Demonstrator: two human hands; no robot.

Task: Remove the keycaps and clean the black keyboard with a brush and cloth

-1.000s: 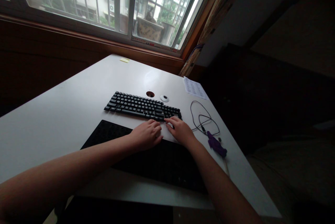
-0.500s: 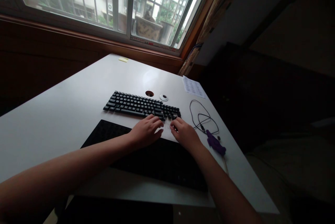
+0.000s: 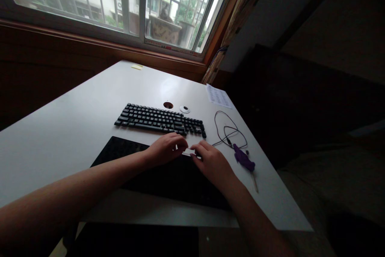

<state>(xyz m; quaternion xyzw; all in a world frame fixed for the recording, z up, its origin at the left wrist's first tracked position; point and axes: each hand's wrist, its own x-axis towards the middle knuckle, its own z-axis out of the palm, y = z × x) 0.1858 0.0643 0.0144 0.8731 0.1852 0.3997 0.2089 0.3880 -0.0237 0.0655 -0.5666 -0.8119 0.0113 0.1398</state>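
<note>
Rows of black keycaps (image 3: 150, 118), laid out like a keyboard, lie on the white desk. Nearer me is a long black board (image 3: 180, 181), like a keyboard base, partly under my forearms. Over its far edge, my left hand (image 3: 167, 147) is closed, thumb and fingertips pinched together. My right hand (image 3: 212, 160) faces it, fingers curled in a pinch around something small and dark. A thin pale piece (image 3: 189, 151) shows between the two sets of fingertips; its kind is too small to tell.
To the right lie a looped black cable (image 3: 230, 128) and a purple object (image 3: 244, 157) with a pale stick. A printed sheet (image 3: 219, 96) rests at the far right edge. A cable hole (image 3: 168, 105) and its white ring cover (image 3: 184, 109) are behind the keycaps.
Both hands have drawn back from the near edge of the keycaps toward the black board. Their fingertips have come closer together and pinched. The view has shifted slightly.
</note>
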